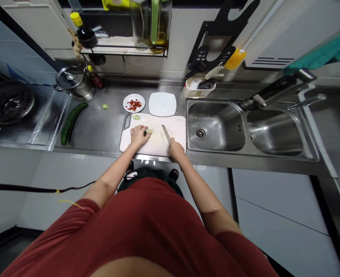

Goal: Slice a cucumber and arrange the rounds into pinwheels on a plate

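While right fingers (172,142) grip knife (166,134), left fingers (142,129) clamp cucumber piece (149,132), partly hidden beneath them.

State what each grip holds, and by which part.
The right grip holds the knife by its handle end; the left grip holds a cucumber piece, its exact hold unclear.

There are two hands (139,137), one knife (166,134), one cutting board (161,144) and two plates (162,104). I count also one whole cucumber (72,122), one pot (82,90) and two sink basins (216,127). The cucumber slices (136,117) are too small for exact counting.
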`<state>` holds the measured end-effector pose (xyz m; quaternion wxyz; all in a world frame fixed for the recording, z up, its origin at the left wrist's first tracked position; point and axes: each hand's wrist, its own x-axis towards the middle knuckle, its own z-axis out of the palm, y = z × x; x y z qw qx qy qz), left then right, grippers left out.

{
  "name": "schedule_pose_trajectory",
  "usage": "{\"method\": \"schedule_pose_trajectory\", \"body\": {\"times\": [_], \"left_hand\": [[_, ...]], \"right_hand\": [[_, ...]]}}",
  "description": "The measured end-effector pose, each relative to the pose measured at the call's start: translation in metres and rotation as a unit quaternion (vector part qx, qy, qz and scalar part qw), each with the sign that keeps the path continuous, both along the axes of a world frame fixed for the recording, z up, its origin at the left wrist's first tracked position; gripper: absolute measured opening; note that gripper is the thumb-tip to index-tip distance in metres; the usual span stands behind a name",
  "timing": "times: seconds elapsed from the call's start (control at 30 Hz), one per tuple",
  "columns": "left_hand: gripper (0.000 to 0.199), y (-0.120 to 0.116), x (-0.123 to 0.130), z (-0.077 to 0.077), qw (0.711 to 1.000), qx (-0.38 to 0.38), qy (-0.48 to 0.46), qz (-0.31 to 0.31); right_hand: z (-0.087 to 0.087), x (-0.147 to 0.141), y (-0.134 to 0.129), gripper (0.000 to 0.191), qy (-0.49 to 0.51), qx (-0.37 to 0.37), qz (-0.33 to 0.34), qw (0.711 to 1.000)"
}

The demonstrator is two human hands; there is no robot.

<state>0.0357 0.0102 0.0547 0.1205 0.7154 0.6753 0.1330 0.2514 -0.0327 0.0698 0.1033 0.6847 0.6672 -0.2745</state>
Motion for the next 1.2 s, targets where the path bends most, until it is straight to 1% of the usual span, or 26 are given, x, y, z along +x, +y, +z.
{"method": "schedule_pose_trajectory", "body": {"times": [0.07, 0.13, 0.27, 0.37, 0.47, 0.63, 0.7, 0.77, 0.83, 0.9, 0.97, 1.07, 1.2], "left_hand": [[0.032, 0.003, 0.010, 0.004, 0.999, -0.025, 0.042, -0.009], [0.029, 0.006, 0.017, 0.006, 0.997, -0.037, 0.072, -0.005], [0.026, 0.009, 0.023, 0.005, 0.996, -0.041, 0.085, -0.005], [0.023, 0.013, 0.022, 0.004, 0.996, -0.050, 0.078, 0.003], [0.019, 0.016, 0.022, 0.004, 0.996, -0.066, 0.050, 0.018], [0.015, 0.017, 0.028, 0.005, 0.997, -0.073, 0.005, 0.006], [0.013, 0.019, 0.028, 0.006, 0.998, -0.066, -0.011, 0.015], [0.011, 0.024, 0.026, 0.007, 0.997, -0.052, -0.030, 0.042], [0.011, 0.034, 0.020, 0.007, 0.994, -0.045, -0.053, 0.084], [0.013, 0.046, 0.011, 0.006, 0.986, -0.059, -0.084, 0.130], [0.016, 0.059, 0.001, 0.004, 0.979, -0.065, -0.102, 0.161], [0.018, 0.075, -0.012, -0.001, 0.976, -0.059, -0.103, 0.182], [0.021, 0.085, -0.020, -0.005, 0.979, -0.051, -0.088, 0.178]], "right_hand": [[0.000, 0.000, 0.000, 0.031, 0.000, -0.001, 0.000, 1.000], [-0.001, 0.000, -0.001, 0.031, 0.000, 0.000, 0.000, 1.000], [-0.001, 0.000, -0.001, 0.030, -0.002, -0.003, -0.001, 1.000], [-0.002, -0.001, 0.000, 0.030, -0.008, -0.006, -0.005, 1.000], [-0.003, -0.001, 0.000, 0.030, -0.012, -0.005, -0.003, 1.000], [-0.004, -0.001, 0.000, 0.031, -0.014, -0.002, 0.001, 1.000], [-0.003, -0.001, 0.000, 0.031, -0.017, -0.002, 0.001, 1.000], [-0.003, -0.001, 0.000, 0.030, -0.019, -0.005, 0.000, 1.000], [-0.003, -0.001, 0.000, 0.029, -0.021, -0.006, 0.000, 1.000], [-0.004, -0.001, 0.001, 0.028, -0.020, -0.004, -0.001, 1.000], [-0.004, 0.000, 0.001, 0.028, -0.018, -0.002, 0.000, 1.000], [-0.003, 0.001, 0.000, 0.028, -0.013, -0.002, 0.003, 1.000], [0.001, 0.001, 0.000, 0.030, -0.014, -0.011, 0.000, 1.000]]}}
